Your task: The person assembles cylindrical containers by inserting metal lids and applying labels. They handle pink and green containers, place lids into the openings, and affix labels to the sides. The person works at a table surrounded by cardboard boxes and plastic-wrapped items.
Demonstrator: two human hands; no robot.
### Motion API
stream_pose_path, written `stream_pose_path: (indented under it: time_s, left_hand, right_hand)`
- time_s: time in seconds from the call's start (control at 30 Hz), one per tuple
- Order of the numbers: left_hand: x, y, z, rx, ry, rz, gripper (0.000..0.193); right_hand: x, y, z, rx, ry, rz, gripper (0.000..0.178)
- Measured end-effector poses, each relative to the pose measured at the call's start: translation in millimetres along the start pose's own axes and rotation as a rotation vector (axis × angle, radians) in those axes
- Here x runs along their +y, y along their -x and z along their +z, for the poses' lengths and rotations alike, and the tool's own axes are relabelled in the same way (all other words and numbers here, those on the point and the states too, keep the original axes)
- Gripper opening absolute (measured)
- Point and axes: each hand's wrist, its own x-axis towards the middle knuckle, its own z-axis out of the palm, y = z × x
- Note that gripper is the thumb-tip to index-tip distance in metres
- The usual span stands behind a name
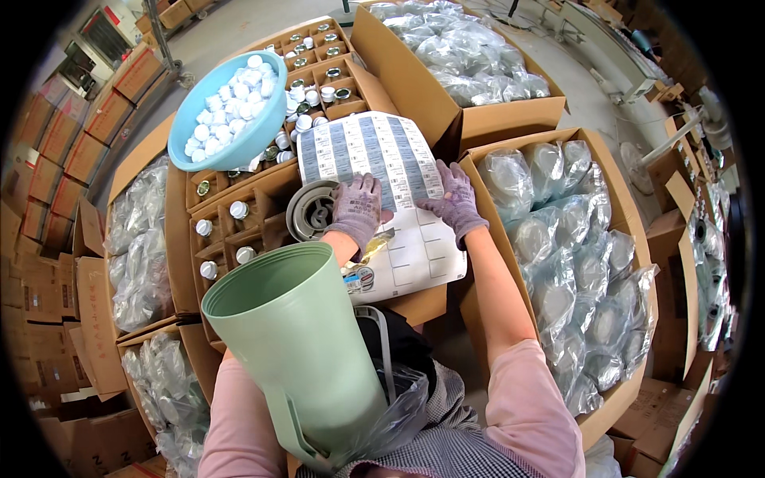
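Observation:
My left hand (358,209), in a grey-purple glove, lies over the middle of a large sheet of printed labels (404,253), fingers stretched out and thumb apart. My right hand (456,203), gloved alike, rests at the sheet's right edge with its fingers spread. Blue-and-white labels cover the sheet's far half; much of its near half is bare backing. A small clear and yellow piece shows beside my left wrist. Left of that hand sits a grey round spool-like part (312,211). A tall green plastic pitcher (295,342) stands close to me, hiding part of my left forearm.
A light blue basin (177,119) of white caps sits on a divided carton (275,179) of capped bottles. Cartons of plastic-wrapped items stand at the right (594,135), far back (406,72) and left (179,255). Stacked boxes (88,155) line the left side.

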Motion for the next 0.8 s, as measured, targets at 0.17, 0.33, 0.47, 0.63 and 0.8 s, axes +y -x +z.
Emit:
stream_pose_path:
  time_s: [0.17, 0.33, 0.47, 0.63, 0.8]
  left_hand:
    - [9, -13, -13, -0.243, -0.002, -0.104, 0.064]
    - [20, -14, -5, 0.065, 0.097, -0.052, 0.056]
    - [26, -18, 15, 0.552, 0.208, 0.097, 0.057]
    - [25, -28, 43, 0.627, 0.672, 0.077, 0.049]
    - [22, -33, 56, 0.630, 0.723, 0.108, 0.040]
  right_hand:
    - [23, 1, 2, -0.165, -0.504, 0.056, 0.087]
    - [18, 8, -8, -0.156, -1.079, -0.010, 0.061]
    - [4, 13, -15, -0.132, -1.132, -0.012, 0.052]
    - [-5, 11, -10, -0.114, -1.055, -0.023, 0.037]
    - [-7, 21, -12, -0.117, -1.052, 0.015, 0.027]
